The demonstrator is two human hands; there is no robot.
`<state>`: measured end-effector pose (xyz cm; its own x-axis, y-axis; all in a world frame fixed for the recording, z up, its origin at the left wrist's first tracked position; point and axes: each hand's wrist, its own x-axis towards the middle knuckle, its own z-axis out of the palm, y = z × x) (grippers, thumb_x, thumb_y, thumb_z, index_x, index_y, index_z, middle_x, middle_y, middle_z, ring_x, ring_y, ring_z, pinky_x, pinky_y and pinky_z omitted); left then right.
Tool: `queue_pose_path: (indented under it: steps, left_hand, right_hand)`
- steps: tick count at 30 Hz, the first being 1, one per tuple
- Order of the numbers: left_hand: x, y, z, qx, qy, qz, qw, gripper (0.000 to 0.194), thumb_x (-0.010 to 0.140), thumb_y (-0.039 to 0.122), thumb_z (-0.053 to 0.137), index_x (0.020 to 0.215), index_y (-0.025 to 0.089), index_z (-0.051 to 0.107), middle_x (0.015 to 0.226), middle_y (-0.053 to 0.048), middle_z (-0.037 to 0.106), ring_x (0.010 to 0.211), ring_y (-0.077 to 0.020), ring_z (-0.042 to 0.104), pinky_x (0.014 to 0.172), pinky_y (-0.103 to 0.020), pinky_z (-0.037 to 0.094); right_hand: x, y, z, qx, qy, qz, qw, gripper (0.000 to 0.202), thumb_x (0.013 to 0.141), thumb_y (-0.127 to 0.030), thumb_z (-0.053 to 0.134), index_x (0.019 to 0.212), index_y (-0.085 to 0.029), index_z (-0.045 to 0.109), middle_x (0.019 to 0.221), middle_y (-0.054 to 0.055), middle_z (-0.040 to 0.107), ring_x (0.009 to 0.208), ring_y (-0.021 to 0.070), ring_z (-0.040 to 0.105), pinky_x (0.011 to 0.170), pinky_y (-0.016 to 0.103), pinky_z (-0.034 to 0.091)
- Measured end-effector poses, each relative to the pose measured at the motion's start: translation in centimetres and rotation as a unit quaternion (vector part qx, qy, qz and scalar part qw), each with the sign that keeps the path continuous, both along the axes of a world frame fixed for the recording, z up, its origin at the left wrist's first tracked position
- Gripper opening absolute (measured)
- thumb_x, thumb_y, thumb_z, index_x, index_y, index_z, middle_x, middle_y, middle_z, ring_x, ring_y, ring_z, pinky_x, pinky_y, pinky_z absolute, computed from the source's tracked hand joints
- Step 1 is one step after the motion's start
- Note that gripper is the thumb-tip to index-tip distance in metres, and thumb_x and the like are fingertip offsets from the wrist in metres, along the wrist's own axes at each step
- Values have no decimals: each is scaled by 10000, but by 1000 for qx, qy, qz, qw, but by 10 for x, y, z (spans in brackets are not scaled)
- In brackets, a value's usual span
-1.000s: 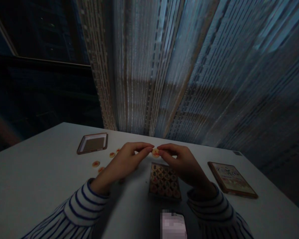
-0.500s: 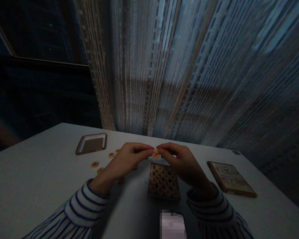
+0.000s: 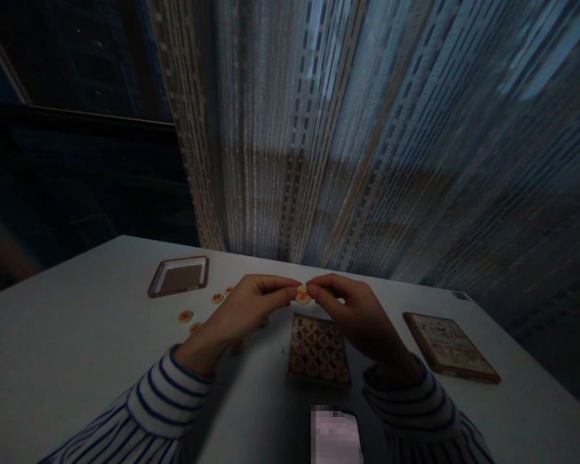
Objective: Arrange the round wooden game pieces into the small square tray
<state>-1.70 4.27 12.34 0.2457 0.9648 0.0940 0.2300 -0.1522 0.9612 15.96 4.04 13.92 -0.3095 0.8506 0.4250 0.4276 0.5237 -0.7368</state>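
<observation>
Between the fingertips of both hands is a round xiangqi piece (image 3: 303,295) with a red character facing me. My left hand (image 3: 256,306) pinches its left edge, and my right hand (image 3: 350,309) pinches its right edge. Just below, on the table, a square box (image 3: 319,380) holds several round pieces set in rows, some with red and some with dark characters. My right hand and wrist cover its upper right corner. Loose pieces, one of them a red-marked xiangqi piece (image 3: 185,316), lie left of and partly behind my left forearm.
On the white table (image 3: 101,335) an open shallow lid or tray (image 3: 181,275) lies at the back left. A flat case with a printed picture (image 3: 449,345) is at the right. A phone-like object (image 3: 337,438), blurred out, lies near the front. Hanging string curtains (image 3: 290,161) stand behind the table.
Both hands keep the xiangqi piece in nearly the same place, its face slightly turned. The view has shifted very slightly; the box and loose pieces stay where they were.
</observation>
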Motion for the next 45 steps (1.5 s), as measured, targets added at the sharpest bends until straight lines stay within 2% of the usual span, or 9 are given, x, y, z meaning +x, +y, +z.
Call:
queue_pose_path:
  steps: [4,8,16,24,34,45]
  left_hand:
    - [0,0,1,1,-12,4,1000,369,749,432,546,1014,197,648,842,-44,684,708,-171,597,468,-225,422]
    - [1,0,3,3,-18,7,1000,387,762,434,528,1046,192,632,876,-56,684,633,-146,579,463,-226,421]
    - [3,-1,3,-2,-47,-1,999,329,736,411,565,951,182,663,830,-46,674,750,-169,581,457,-188,382]
    - [4,0,2,-19,-64,22,997,283,708,380,593,882,170,671,727,-27,638,703,-149,549,443,-173,348]
    - [4,0,2,-22,-51,26,998,279,700,375,600,869,164,672,694,-22,615,654,-136,518,450,-182,346]
    - [4,0,-1,-1,-20,18,1000,275,722,371,579,881,164,664,748,-30,645,705,-158,571,504,-208,406]
  right_hand:
    - [0,-1,-3,32,-14,-2,999,204,749,-287,600,920,-179,627,793,7,666,726,122,597,687,237,464]
    - [0,-2,-7,97,-57,-2,994,280,711,-254,639,978,-184,593,845,13,647,766,130,580,720,258,455]
    - [-1,3,-9,207,-121,-18,971,204,736,-244,616,921,-165,583,811,38,627,776,166,561,713,308,440]
    - [-1,4,-10,237,-118,11,964,205,750,-189,583,954,-172,580,888,57,616,863,177,548,774,327,447]
    - [0,3,-10,233,-148,2,961,240,751,-199,576,988,-162,582,920,68,634,882,190,560,787,348,445]
    - [9,3,-8,247,-217,4,945,210,766,-197,554,970,-160,583,937,64,648,867,187,569,784,342,436]
